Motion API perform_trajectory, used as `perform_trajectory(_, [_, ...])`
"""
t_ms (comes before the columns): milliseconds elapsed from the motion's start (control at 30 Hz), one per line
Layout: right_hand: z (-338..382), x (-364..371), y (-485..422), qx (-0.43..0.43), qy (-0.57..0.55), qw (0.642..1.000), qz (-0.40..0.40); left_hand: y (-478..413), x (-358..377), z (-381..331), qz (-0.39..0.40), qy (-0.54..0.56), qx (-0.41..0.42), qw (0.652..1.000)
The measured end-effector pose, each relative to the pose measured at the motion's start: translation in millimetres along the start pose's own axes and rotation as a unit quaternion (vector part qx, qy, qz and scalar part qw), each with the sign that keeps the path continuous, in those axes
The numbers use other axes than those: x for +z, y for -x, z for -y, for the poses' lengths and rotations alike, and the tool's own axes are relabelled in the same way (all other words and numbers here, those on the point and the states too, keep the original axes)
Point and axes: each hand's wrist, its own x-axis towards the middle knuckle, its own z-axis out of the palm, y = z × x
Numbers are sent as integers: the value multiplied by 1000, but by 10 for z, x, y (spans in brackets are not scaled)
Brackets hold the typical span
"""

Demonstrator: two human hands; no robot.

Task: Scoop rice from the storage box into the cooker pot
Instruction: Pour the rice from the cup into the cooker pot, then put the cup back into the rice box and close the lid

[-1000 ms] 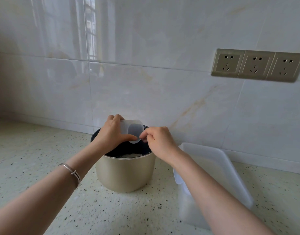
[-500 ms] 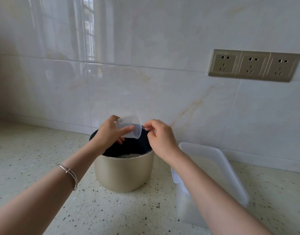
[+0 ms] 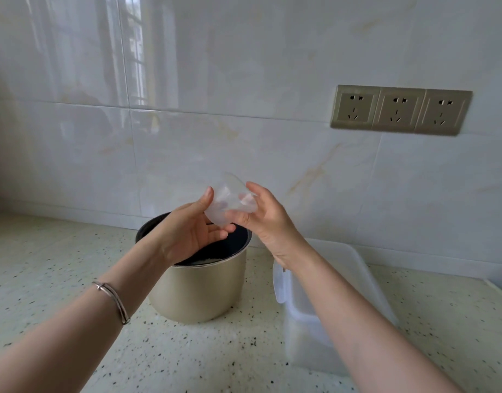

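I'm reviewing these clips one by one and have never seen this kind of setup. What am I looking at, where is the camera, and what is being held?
There is no machine here: a person works with bare hands, filmed by one wide-angle camera on their head, looking forward and down. The left hand and right hand meet above a gold cooker pot, with a clear plastic measuring cup between them. The right hand's grip is on it; the left hand looks open, its fingers touching the cup. A little rice shows inside the pot. Right of the pot stands a translucent white storage box, on a speckled countertop. Wall sockets sit above.
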Motion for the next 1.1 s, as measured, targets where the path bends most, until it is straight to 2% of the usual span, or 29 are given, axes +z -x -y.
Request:
perform_trajectory(100, [79,-122,54,-31,3,997,-70,-25,279,71,14,-18,-16,1000])
perform_trajectory(267, [126,-602,170,-62,78,973,-208,-110,693,260,-63,-97,8,993])
perform_trajectory(433, [27,-1314,402,-35,145,937,-316,-196,1002,551,-62,-209,4,976])
perform_trajectory(733, [-362,-2095,1061,96,236,908,-332,-333,1296,1044,-112,-323,9,940])
perform_trajectory(933, [-713,-2241,1279,165,259,900,-308,-367,1213,1126,-111,-395,8,912])
perform_trajectory(1100, [-945,-2248,1347,196,277,891,-302,-357,1164,1148,-105,-419,6,902])
